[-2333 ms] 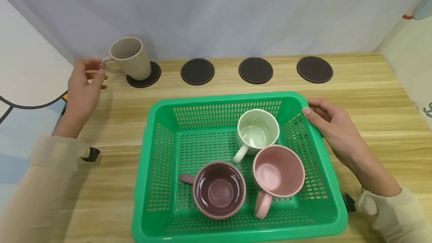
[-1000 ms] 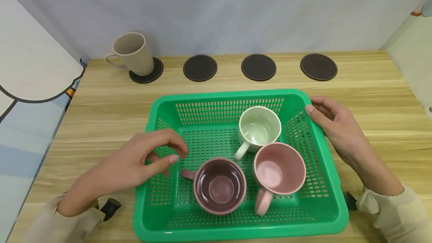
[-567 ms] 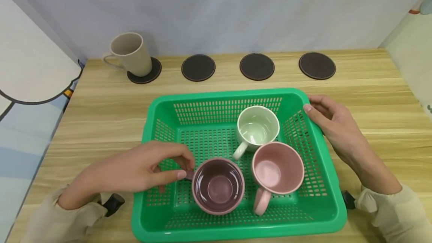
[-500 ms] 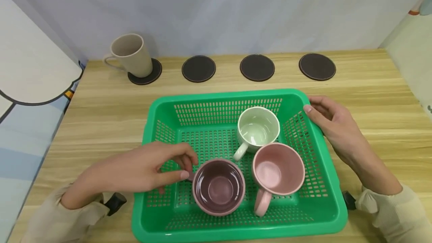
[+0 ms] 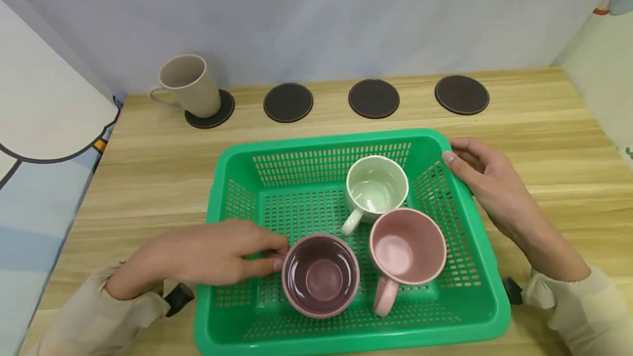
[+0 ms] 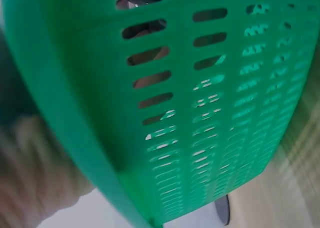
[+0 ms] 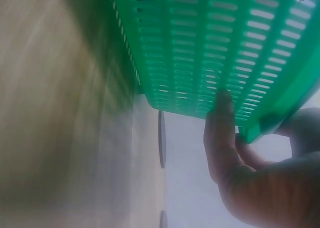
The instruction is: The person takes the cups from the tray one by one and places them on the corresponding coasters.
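Observation:
In the head view my left hand reaches over the near left side of the green basket and pinches the handle of the dark purple mug; the handle is hidden behind the fingers. The mug stands upright in the basket. My right hand grips the basket's right rim, thumb on top; the right wrist view shows its fingers against the outer wall. A pink mug and a pale green mug stand close together at the basket's right side. In the left wrist view the basket wall hides most of the left hand.
A beige mug stands on the leftmost black coaster behind the basket. More coasters lie in a row to its right: one coaster, another and a third. A pale wall rises behind the wooden table.
My left hand has moved from the beige mug's handle down and right into the basket, and its fingers have closed on the purple mug's handle. The right hand stays on the rim.

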Motion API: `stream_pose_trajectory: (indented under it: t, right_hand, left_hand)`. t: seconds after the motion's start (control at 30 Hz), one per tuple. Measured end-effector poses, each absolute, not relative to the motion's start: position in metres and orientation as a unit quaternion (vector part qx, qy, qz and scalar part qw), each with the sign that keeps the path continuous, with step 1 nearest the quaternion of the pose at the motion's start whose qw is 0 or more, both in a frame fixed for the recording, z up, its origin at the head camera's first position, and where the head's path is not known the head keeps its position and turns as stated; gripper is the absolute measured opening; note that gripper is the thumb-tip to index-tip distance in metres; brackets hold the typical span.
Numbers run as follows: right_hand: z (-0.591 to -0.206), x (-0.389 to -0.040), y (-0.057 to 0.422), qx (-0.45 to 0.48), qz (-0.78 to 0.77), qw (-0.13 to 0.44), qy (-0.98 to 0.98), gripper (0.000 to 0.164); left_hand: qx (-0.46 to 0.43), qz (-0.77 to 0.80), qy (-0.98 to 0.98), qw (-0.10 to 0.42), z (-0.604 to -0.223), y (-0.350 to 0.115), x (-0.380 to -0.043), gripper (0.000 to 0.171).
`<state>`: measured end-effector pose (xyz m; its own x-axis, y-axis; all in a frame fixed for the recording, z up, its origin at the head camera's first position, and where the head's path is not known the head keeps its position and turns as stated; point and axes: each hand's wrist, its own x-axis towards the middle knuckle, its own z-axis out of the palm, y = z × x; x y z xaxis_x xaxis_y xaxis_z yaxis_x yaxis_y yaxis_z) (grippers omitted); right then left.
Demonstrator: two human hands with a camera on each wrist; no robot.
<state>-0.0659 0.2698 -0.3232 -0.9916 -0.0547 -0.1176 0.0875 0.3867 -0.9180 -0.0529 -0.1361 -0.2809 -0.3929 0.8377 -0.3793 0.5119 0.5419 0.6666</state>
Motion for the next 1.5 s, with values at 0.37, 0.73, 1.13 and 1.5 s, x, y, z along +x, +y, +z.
stream_pose_trajectory:
  t: [0.37,0.73,1.13,1.5]
  right_hand:
    - [-0.322,-0.068,0.267,0.011,-0.535,0.071,0.842,0.044]
    - [-0.323,-0.065,0.269,0.01,-0.542,0.069,0.838,0.043]
    - [-0.325,-0.064,0.269,0.013,-0.545,0.075,0.835,0.044]
    - [-0.323,-0.065,0.269,0.008,-0.532,0.071,0.844,0.045]
  left_hand:
    - [0.384,0.286,0.746,0.464,-0.285,-0.138,-0.061,0.019]
    - [0.412,0.314,0.694,0.5,-0.285,-0.141,-0.066,0.021]
    - [0.403,0.371,0.645,0.533,-0.286,-0.143,-0.068,0.027]
    - [0.434,0.391,0.654,0.481,-0.287,-0.146,-0.065,0.028]
